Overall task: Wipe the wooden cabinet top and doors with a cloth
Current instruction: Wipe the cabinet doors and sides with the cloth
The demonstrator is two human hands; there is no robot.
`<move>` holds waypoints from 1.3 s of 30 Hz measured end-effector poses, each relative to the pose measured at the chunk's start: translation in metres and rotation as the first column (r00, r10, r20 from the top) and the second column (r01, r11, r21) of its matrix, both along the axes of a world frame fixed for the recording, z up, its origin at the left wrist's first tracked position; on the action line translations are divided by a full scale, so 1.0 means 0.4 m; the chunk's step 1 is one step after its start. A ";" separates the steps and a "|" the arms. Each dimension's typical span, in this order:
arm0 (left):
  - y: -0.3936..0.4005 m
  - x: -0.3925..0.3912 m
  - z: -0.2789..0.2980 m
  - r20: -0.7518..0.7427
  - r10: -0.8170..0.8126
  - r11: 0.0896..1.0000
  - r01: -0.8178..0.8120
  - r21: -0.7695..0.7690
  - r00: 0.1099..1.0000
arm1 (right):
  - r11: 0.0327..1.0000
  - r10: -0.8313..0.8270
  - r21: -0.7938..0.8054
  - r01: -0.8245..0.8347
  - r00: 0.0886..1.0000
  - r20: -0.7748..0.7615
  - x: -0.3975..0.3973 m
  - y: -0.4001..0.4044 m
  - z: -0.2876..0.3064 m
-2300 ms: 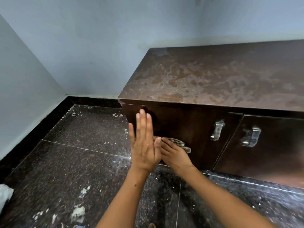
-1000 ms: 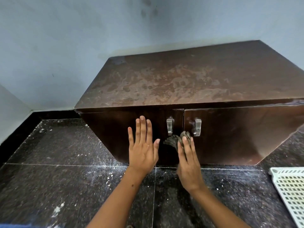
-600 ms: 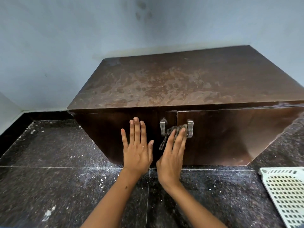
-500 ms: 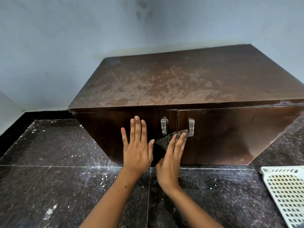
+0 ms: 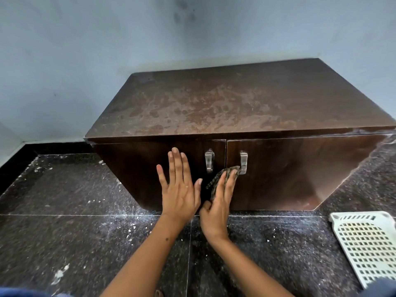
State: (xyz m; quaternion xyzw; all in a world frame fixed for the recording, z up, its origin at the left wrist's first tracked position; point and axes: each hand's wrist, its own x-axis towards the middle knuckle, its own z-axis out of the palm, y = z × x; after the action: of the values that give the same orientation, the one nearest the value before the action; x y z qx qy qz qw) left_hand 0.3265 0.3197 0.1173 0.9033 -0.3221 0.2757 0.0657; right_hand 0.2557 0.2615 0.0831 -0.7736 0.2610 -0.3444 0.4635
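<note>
A low dark wooden cabinet stands against the wall; its top [image 5: 231,99] is blotchy with pale smears. Two doors meet in the middle, the left door [image 5: 132,168] and the right door [image 5: 300,168], each with a metal handle: left handle [image 5: 209,160], right handle [image 5: 243,162]. My left hand [image 5: 180,189] lies flat on the left door, fingers straight. My right hand [image 5: 218,202] presses a dark patterned cloth [image 5: 216,181] against the doors just below the handles, fingers straight over it.
A white perforated plastic basket [image 5: 368,245] lies on the floor at the right. The dark speckled floor [image 5: 64,232] carries white dust and flecks. Pale blue walls meet in a corner at the left.
The view swung from the cabinet's left end to its middle. My right hand has moved the cloth along the left door to the handles, and now slightly lower. The left hand stays flat.
</note>
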 end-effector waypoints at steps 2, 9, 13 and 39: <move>0.007 0.008 0.005 0.052 -0.010 0.999 0.008 0.053 0.999 | 1.000 0.017 0.005 -0.017 1.000 -0.010 -0.008 -0.009 -0.008; 0.004 -0.001 0.019 0.099 -0.053 0.996 0.044 0.083 0.994 | 0.971 -0.133 0.197 0.137 0.991 -0.032 -0.088 -0.037 -0.075; -0.037 -0.015 0.037 0.146 -0.184 0.982 0.177 0.059 0.972 | 0.716 -0.477 0.502 0.485 0.865 -0.155 -0.101 -0.103 -0.052; -0.185 -0.080 0.049 0.185 -0.180 0.984 0.180 0.014 0.966 | 0.769 -0.488 -0.369 0.521 0.853 0.187 -0.130 -0.393 0.124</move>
State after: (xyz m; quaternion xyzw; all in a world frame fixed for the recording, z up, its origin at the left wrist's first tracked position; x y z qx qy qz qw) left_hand 0.2947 0.2458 0.1371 0.8407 -0.4071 0.3518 0.0613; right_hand 0.2039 0.1044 0.1326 -0.7395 0.3629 -0.5332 0.1927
